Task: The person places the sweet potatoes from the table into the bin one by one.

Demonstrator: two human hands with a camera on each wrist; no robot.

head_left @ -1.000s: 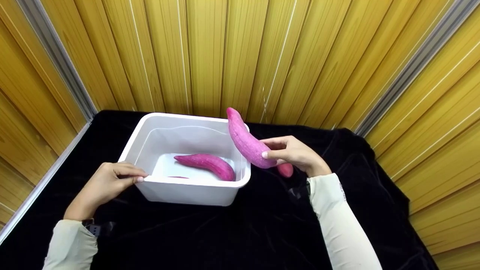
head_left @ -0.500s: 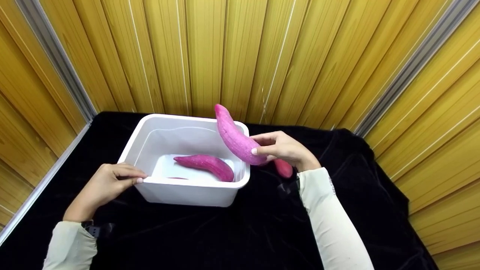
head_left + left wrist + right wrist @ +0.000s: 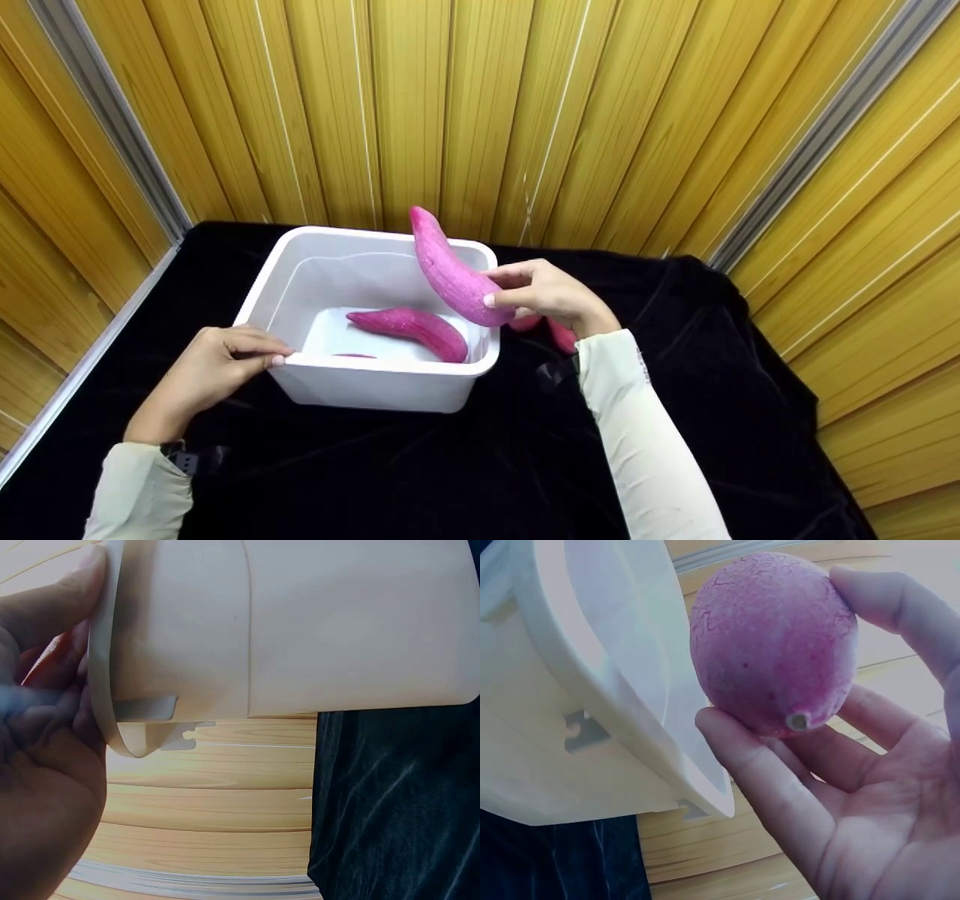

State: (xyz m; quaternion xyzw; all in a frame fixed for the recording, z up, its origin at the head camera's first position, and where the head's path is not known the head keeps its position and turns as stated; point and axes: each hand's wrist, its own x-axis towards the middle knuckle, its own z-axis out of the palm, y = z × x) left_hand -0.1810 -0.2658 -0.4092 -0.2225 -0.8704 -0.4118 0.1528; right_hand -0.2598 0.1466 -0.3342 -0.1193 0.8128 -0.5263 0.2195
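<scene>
My right hand (image 3: pixel 551 296) grips a long, curved pink sweet potato (image 3: pixel 454 281) by its thick lower end, thumb on the near side. The sweet potato tilts up to the left, above the right side of a white plastic bin (image 3: pixel 375 390). In the right wrist view, its rounded end (image 3: pixel 772 637) lies between my thumb and fingers, beside the bin's rim. My left hand (image 3: pixel 217 371) pinches the bin's rim at the near left corner. Inside the bin lies a darker sweet potato (image 3: pixel 412 330); a sliver of another (image 3: pixel 354 355) shows behind the front wall.
Behind my right hand, a reddish-pink piece (image 3: pixel 562 336) and another partly hidden one (image 3: pixel 526 322) lie on the black cloth (image 3: pixel 450 480). Yellow wood-patterned walls (image 3: pixel 480 112) stand at the back and both sides.
My right hand has carried the sweet potato leftward, from beside the bin's right edge to over its right part. The left hand has kept its place on the rim.
</scene>
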